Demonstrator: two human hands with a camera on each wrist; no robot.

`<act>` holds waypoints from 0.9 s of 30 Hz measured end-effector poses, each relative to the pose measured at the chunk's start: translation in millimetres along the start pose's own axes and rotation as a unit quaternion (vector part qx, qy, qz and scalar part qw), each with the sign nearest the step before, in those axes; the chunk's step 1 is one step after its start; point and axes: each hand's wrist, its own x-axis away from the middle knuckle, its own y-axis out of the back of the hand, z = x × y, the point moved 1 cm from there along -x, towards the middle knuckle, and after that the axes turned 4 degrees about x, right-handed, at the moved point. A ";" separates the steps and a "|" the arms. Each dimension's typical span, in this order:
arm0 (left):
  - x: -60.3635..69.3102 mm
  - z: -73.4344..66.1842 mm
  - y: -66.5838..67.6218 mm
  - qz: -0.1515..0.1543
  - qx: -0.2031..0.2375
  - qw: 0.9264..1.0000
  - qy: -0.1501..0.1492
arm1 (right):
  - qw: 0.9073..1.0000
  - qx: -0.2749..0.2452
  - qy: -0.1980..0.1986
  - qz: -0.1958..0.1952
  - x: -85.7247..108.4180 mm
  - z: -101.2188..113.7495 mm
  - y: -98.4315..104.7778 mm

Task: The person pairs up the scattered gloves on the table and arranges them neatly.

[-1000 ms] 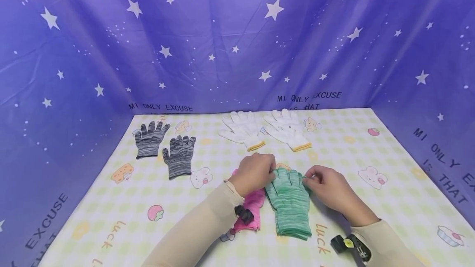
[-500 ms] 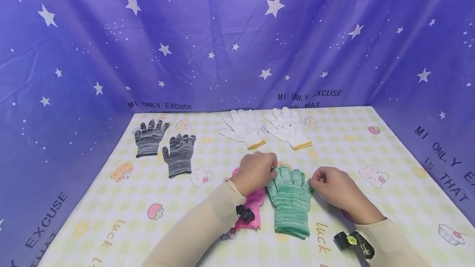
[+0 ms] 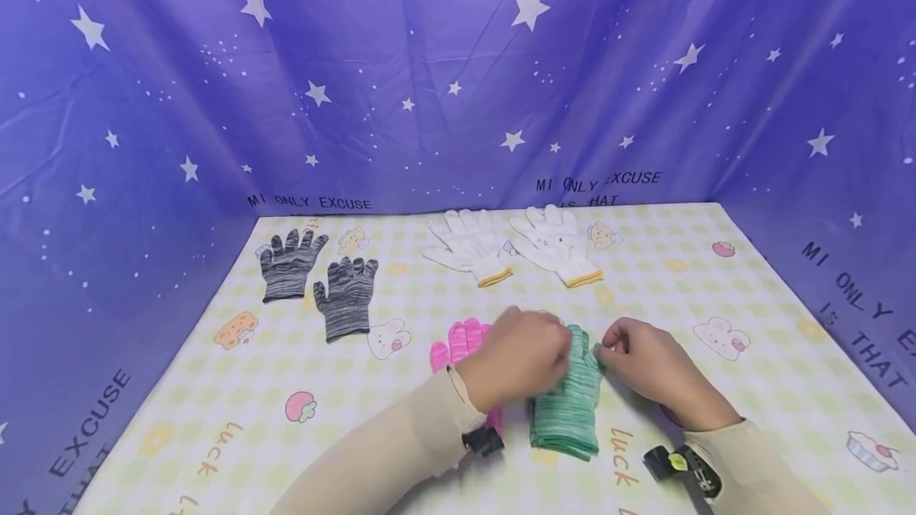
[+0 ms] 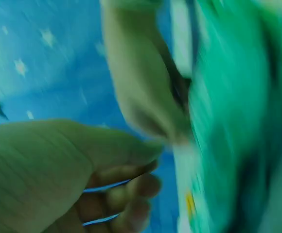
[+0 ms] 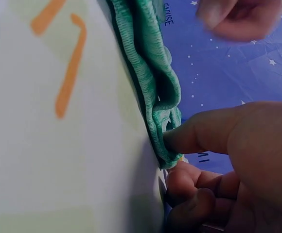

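Note:
A pair of green knit gloves lies stacked in front, cuffs towards me. My right hand pinches the stack's right edge; the right wrist view shows thumb and forefinger around the green knit fabric. Above the gloves' left part hovers my left hand, hiding some of their fingers. In the blurred left wrist view its thumb and fingers are loosely bent, with nothing seen between them, apart from the green fabric. Pink gloves lie to the left, partly under my left wrist.
Two grey-black gloves lie flat at the left of the checked tablecloth. Two white gloves with yellow cuffs lie near the back edge. A purple starry curtain surrounds the table.
My left hand has let go of the green gloves' upper left and moved right over them, uncovering more pink. Earlier my right hand shifted slightly right, still pinching their edge.

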 end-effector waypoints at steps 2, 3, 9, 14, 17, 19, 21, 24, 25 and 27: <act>5.5 -17.4 3.0 0.031 0.010 0.998 -0.045 | 1.000 0.001 0.003 -0.003 -0.2 -0.2 -0.5; 8.6 -25.3 3.4 0.048 0.010 0.997 -0.065 | 1.000 0.002 0.003 -0.002 -0.5 0.0 -0.8; 20.3 -52.6 -4.8 0.106 -0.048 0.986 -0.116 | 1.000 0.007 0.000 0.002 -1.2 -0.3 -0.9; 19.8 -55.7 -14.4 0.121 -0.056 0.984 -0.119 | 1.000 0.009 -0.003 0.001 -0.2 -0.3 -0.7; 20.0 -56.0 -15.1 0.117 -0.060 0.984 -0.120 | 1.000 0.006 -0.002 0.001 0.2 0.8 0.3; 20.3 -56.6 -15.1 0.112 -0.065 0.984 -0.121 | 1.000 0.005 0.000 -0.001 0.0 1.1 0.8; 20.6 -57.0 -15.1 0.106 -0.068 0.985 -0.121 | 1.000 0.006 0.002 -0.003 -0.4 0.8 0.7; 20.9 -58.2 -15.2 0.102 -0.071 0.985 -0.121 | 1.000 0.006 0.007 -0.009 -1.0 0.2 0.4; 21.0 -58.5 -15.2 0.103 -0.072 0.985 -0.120 | 1.000 0.006 0.010 -0.011 -1.1 -0.1 0.4; 21.1 -59.0 -15.1 0.104 -0.076 0.984 -0.121 | 1.000 0.006 0.015 -0.015 -1.2 -0.2 0.0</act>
